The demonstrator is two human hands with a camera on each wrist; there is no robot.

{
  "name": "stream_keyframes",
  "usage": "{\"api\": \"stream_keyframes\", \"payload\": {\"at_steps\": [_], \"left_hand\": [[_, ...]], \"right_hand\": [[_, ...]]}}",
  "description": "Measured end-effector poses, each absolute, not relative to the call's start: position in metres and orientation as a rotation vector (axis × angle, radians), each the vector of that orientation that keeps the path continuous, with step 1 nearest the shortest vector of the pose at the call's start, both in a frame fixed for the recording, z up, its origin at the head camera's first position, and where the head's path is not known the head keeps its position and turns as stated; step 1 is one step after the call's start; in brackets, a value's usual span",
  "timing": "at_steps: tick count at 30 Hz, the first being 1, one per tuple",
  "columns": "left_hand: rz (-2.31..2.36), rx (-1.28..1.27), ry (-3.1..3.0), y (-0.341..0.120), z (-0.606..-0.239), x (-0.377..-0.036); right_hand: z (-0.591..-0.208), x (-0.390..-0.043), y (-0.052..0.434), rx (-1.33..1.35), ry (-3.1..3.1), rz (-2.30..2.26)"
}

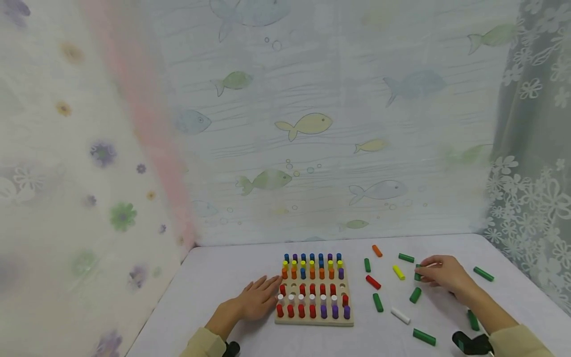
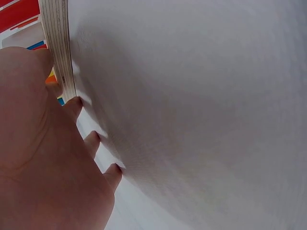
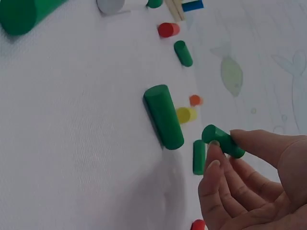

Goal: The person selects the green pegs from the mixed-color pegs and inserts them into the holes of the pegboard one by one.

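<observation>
A wooden pegboard (image 1: 314, 325) stands on the white table, filled with rows of red, white, purple, orange, yellow and blue pegs; a few holes show in its middle row. Flat on the table, my left hand (image 1: 257, 299) lies with fingers extended along the board's left edge. In the left wrist view, that hand (image 2: 53, 143) is beside the board's layered side (image 2: 58, 43). Over the loose pegs at the right, my right hand (image 1: 448, 277) pinches a green peg (image 3: 223, 141) between thumb and fingers. Below it lies another green peg (image 1: 415, 295).
Loose pegs lie scattered right of the board: several green, a white peg (image 1: 400, 316), a yellow peg (image 1: 399, 272), a red peg (image 1: 373, 282) and an orange peg (image 1: 377, 251). A fish-patterned curtain (image 1: 312, 198) hangs behind the table.
</observation>
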State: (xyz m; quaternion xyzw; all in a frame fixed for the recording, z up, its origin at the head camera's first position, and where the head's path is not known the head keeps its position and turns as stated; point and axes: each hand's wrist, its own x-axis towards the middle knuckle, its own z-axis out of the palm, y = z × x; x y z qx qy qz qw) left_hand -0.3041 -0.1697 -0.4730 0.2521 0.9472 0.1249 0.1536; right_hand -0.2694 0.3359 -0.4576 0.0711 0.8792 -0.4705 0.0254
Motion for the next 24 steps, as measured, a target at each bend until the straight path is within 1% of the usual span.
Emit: {"api": "stream_keyframes", "payload": {"at_steps": [11, 24], "left_hand": [[0.343, 0.716, 2.727, -0.171, -0.474, -0.306], [0.339, 0.711, 2.727, -0.171, -0.478, -0.308]], "right_hand": [[-0.441, -0.265, 0.312, 0.132, 2.694, -1.506], [-0.436, -0.26, 0.293, 0.014, 2.677, -1.591]]}}
